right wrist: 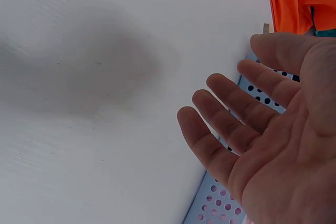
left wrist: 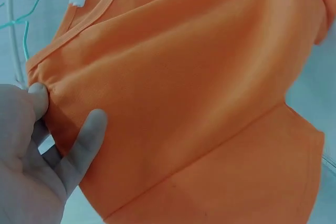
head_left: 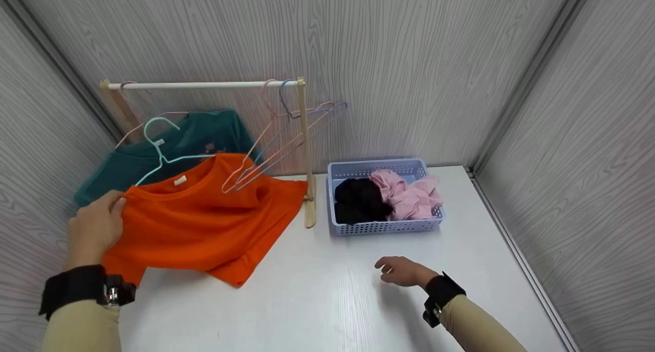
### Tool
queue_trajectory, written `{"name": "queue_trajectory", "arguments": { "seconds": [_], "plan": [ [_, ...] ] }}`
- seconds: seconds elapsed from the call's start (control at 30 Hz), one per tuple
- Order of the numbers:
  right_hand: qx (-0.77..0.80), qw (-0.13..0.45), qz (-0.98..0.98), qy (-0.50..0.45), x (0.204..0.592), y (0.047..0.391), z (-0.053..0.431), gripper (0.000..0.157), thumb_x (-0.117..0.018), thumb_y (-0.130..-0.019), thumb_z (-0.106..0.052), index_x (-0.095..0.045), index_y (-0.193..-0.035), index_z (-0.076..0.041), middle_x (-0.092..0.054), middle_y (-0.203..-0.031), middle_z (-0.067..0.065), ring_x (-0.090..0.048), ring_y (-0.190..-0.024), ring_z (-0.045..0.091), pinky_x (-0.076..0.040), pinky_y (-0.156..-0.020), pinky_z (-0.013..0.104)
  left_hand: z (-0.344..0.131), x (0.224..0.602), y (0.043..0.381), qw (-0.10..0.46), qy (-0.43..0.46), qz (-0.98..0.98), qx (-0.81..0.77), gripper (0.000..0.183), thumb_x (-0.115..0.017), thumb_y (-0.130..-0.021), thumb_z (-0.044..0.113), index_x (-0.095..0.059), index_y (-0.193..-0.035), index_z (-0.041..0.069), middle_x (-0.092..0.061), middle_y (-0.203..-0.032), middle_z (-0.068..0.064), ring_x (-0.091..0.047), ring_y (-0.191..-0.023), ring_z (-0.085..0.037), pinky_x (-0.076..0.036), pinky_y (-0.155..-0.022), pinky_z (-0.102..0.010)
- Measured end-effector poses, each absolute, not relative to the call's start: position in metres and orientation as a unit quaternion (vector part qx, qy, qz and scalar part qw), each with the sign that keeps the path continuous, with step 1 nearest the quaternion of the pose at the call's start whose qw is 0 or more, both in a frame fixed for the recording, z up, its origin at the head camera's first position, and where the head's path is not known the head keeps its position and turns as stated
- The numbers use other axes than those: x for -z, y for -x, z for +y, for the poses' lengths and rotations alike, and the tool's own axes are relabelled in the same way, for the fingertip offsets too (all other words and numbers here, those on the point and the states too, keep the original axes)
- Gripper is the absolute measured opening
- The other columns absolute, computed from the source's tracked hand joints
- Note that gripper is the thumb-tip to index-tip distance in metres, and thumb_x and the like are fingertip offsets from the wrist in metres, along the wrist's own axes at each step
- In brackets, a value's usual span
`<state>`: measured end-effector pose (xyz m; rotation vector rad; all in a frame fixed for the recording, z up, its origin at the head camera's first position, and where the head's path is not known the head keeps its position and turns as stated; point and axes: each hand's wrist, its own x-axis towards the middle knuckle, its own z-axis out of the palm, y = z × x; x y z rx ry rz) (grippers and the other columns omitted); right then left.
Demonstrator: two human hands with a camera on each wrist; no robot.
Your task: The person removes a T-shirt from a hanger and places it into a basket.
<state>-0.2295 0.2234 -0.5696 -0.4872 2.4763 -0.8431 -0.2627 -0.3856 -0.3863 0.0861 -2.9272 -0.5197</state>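
Note:
An orange shirt (head_left: 194,229) hangs on a mint-green hanger (head_left: 161,160), its neckline and white label facing up. With thumb and fingers, my left hand (head_left: 97,226) pinches the shirt's shoulder beside the collar; in the left wrist view the orange cloth (left wrist: 173,93) spreads out from that pinch. Over the white table, in front of the basket, my right hand (head_left: 401,271) is held with nothing in it. Its fingers (right wrist: 226,114) are relaxed and slightly bent in the right wrist view.
Behind the orange shirt, a teal shirt (head_left: 204,132) hangs from a rack (head_left: 204,85). Pink and blue hangers (head_left: 291,142) hang at the rack's right end. A lavender basket (head_left: 386,228) holds black cloth (head_left: 358,201) and pink cloth (head_left: 409,196). Grey walls enclose the table.

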Motion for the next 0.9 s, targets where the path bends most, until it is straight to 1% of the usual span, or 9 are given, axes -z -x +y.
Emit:
{"name": "queue_trajectory", "arguments": {
  "seconds": [0.03, 0.17, 0.3, 0.37, 0.47, 0.57, 0.7, 0.8, 0.9],
  "plan": [
    [0.306, 0.237, 0.904, 0.179, 0.57, 0.229, 0.223, 0.032, -0.059, -0.092, -0.012, -0.058, -0.123, -0.002, -0.064, -0.118, 0.026, -0.061, -0.11, 0.039, -0.05, -0.09, 0.052, -0.389, 0.391, 0.259, 0.068, -0.03, -0.981, 0.18, 0.046, -0.026, -0.108, 0.033, -0.047, -0.132, 0.0, -0.051, -0.124, -0.037, -0.049, -0.099, -0.053, -0.036, -0.084, -0.067],
    [0.311, 0.242, 0.902, 0.179, 0.568, 0.229, 0.221, 0.032, -0.058, -0.093, -0.011, -0.058, -0.123, -0.002, -0.064, -0.119, 0.026, -0.061, -0.111, 0.04, -0.049, -0.091, 0.053, -0.4, 0.406, 0.248, 0.004, -0.026, -0.98, 0.199, 0.048, -0.027, -0.108, 0.033, -0.044, -0.134, -0.004, -0.049, -0.122, -0.037, -0.046, -0.095, -0.048, -0.038, -0.087, -0.066],
    [0.318, 0.242, 0.898, 0.182, 0.564, 0.228, 0.218, 0.032, -0.057, -0.093, -0.01, -0.058, -0.124, -0.001, -0.063, -0.119, 0.027, -0.061, -0.111, 0.04, -0.049, -0.092, 0.054, -0.401, 0.413, 0.242, -0.073, -0.015, -0.975, 0.207, 0.052, -0.028, -0.107, 0.036, -0.042, -0.136, -0.006, -0.047, -0.124, -0.037, -0.044, -0.099, -0.049, -0.039, -0.092, -0.068],
    [0.315, 0.238, 0.9, 0.187, 0.563, 0.228, 0.217, 0.033, -0.057, -0.093, -0.011, -0.058, -0.124, -0.001, -0.063, -0.119, 0.026, -0.061, -0.111, 0.04, -0.049, -0.091, 0.053, -0.397, 0.415, 0.242, -0.095, 0.004, -0.975, 0.202, 0.052, -0.032, -0.107, 0.036, -0.045, -0.135, -0.006, -0.047, -0.128, -0.037, -0.045, -0.103, -0.05, -0.038, -0.094, -0.069],
    [0.311, 0.22, 0.903, 0.198, 0.561, 0.231, 0.215, 0.033, -0.057, -0.093, -0.01, -0.058, -0.124, 0.0, -0.063, -0.118, 0.027, -0.061, -0.111, 0.041, -0.049, -0.091, 0.054, -0.384, 0.414, 0.244, -0.108, 0.041, -0.974, 0.196, 0.047, -0.038, -0.106, 0.034, -0.051, -0.132, -0.002, -0.052, -0.127, -0.034, -0.048, -0.105, -0.048, -0.039, -0.095, -0.069],
    [0.317, 0.17, 0.905, 0.226, 0.558, 0.237, 0.213, 0.034, -0.056, -0.093, -0.009, -0.056, -0.126, 0.002, -0.063, -0.119, 0.027, -0.06, -0.111, 0.043, -0.048, -0.093, 0.056, -0.361, 0.408, 0.247, -0.114, 0.082, -0.968, 0.207, 0.042, -0.043, -0.104, 0.032, -0.056, -0.13, 0.003, -0.058, -0.124, -0.027, -0.052, -0.105, -0.043, -0.043, -0.093, -0.065],
    [0.346, 0.081, 0.904, 0.237, 0.543, 0.247, 0.205, 0.042, -0.059, -0.094, -0.01, -0.051, -0.133, 0.004, -0.059, -0.129, 0.024, -0.055, -0.12, 0.042, -0.044, -0.1, 0.057, -0.322, 0.398, 0.251, -0.127, 0.131, -0.952, 0.246, 0.034, -0.046, -0.104, 0.03, -0.062, -0.126, 0.01, -0.064, -0.112, -0.014, -0.055, -0.096, -0.029, -0.049, -0.087, -0.049],
    [0.384, 0.023, 0.896, 0.221, 0.524, 0.252, 0.194, 0.052, -0.065, -0.093, -0.014, -0.047, -0.141, -0.003, -0.052, -0.14, 0.017, -0.049, -0.129, 0.034, -0.05, -0.097, 0.048, -0.294, 0.397, 0.256, -0.136, 0.158, -0.935, 0.288, 0.031, -0.046, -0.104, 0.027, -0.062, -0.124, 0.011, -0.063, -0.106, -0.01, -0.057, -0.093, -0.023, -0.051, -0.085, -0.041],
    [0.411, -0.037, 0.883, 0.224, 0.504, 0.253, 0.184, 0.058, -0.07, -0.09, -0.02, -0.046, -0.142, -0.009, -0.051, -0.142, 0.011, -0.049, -0.131, 0.028, -0.056, -0.087, 0.038, -0.267, 0.4, 0.263, -0.14, 0.175, -0.92, 0.321, 0.03, -0.046, -0.104, 0.028, -0.063, -0.124, 0.013, -0.063, -0.107, -0.009, -0.059, -0.093, -0.022, -0.052, -0.087, -0.039]
  ]
}}
